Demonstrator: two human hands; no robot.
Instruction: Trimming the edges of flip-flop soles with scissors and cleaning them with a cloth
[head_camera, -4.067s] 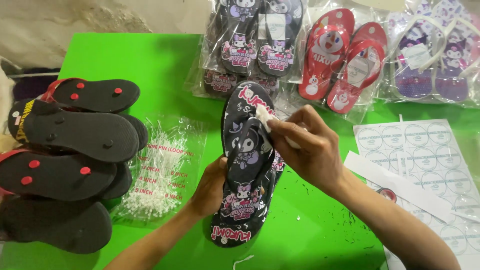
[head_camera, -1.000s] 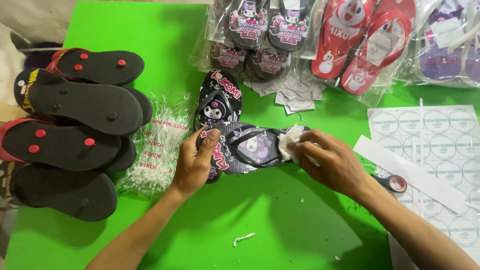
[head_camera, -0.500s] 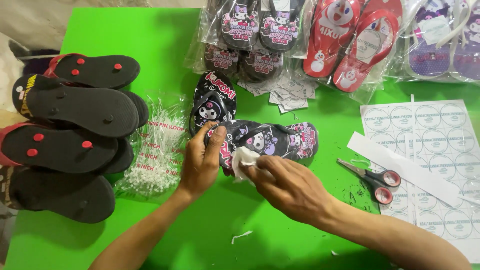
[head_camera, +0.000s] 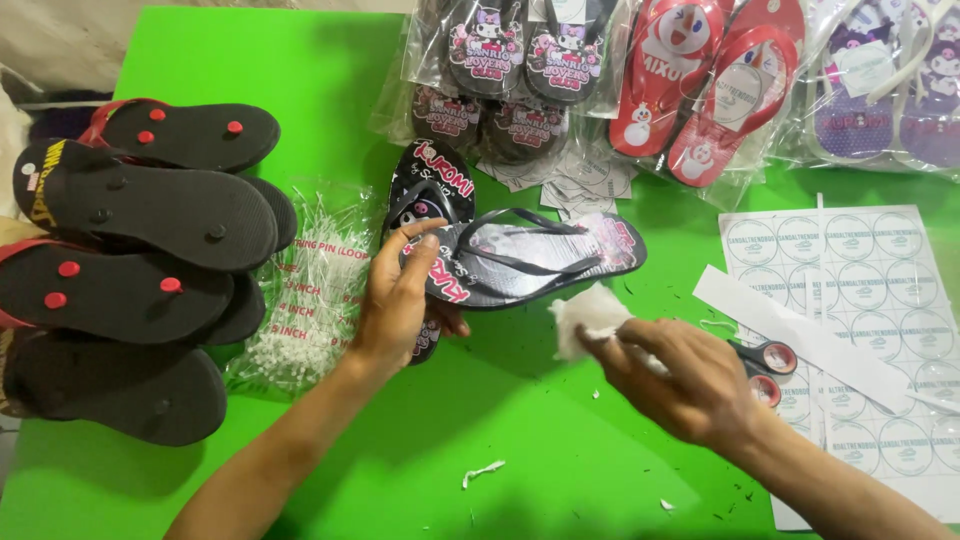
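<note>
My left hand (head_camera: 398, 296) grips the heel end of a black printed flip-flop (head_camera: 540, 258) that lies sideways on the green table (head_camera: 300, 80). A second black printed flip-flop (head_camera: 432, 190) lies under it, pointing away from me. My right hand (head_camera: 690, 380) holds a white wad of cloth (head_camera: 588, 316) just in front of the flip-flop, apart from it.
A stack of black flip-flops with red plugs (head_camera: 130, 260) fills the left side. A clear bag of white loop pins (head_camera: 310, 290) lies beside it. Bagged flip-flop pairs (head_camera: 700, 90) line the far edge. Round-sticker sheets (head_camera: 860, 330) and red-handled scissors (head_camera: 765, 360) lie at right.
The right hand has pulled the white wad off the flip-flop and moved right, toward me. The left hand stays on the flip-flop's heel end.
</note>
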